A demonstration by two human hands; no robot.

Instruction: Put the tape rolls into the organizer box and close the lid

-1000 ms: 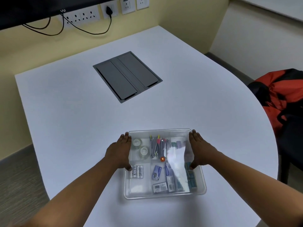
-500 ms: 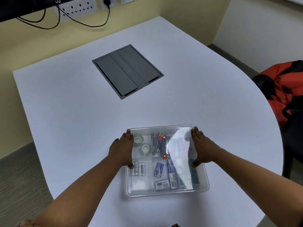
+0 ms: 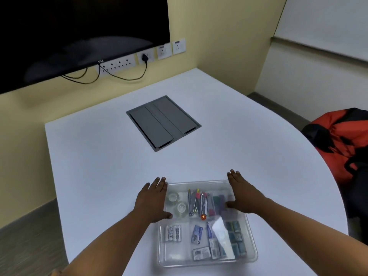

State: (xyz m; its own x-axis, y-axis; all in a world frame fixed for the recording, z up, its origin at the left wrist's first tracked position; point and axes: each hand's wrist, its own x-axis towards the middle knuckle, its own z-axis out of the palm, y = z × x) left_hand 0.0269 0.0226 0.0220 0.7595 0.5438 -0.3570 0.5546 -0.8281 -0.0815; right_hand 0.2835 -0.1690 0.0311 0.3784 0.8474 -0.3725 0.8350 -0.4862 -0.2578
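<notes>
A clear plastic organizer box (image 3: pixel 207 261) sits near the table's front edge with its transparent lid lying flat on top. Two clear tape rolls (image 3: pixel 177 203) rest in its far left compartment, seen through the lid. My left hand (image 3: pixel 152 198) lies flat over the box's far left edge, fingers spread. Over the far right edge lies my right hand (image 3: pixel 244 194), also flat with its thumb on the lid. Neither hand grips anything. Batteries, pens, clips and small packets fill the other compartments.
The white table (image 3: pixel 99 166) has a grey cable hatch (image 3: pixel 163 123) set into its middle. A dark screen (image 3: pixel 75 32) and wall sockets with cables hang beyond the far edge. An orange and black bag (image 3: pixel 342 140) lies off the right side.
Both hands have flattened out and slid a little toward the box's far corners, no longer curled on its sides. The camera has tilted up, showing the screen and wall.
</notes>
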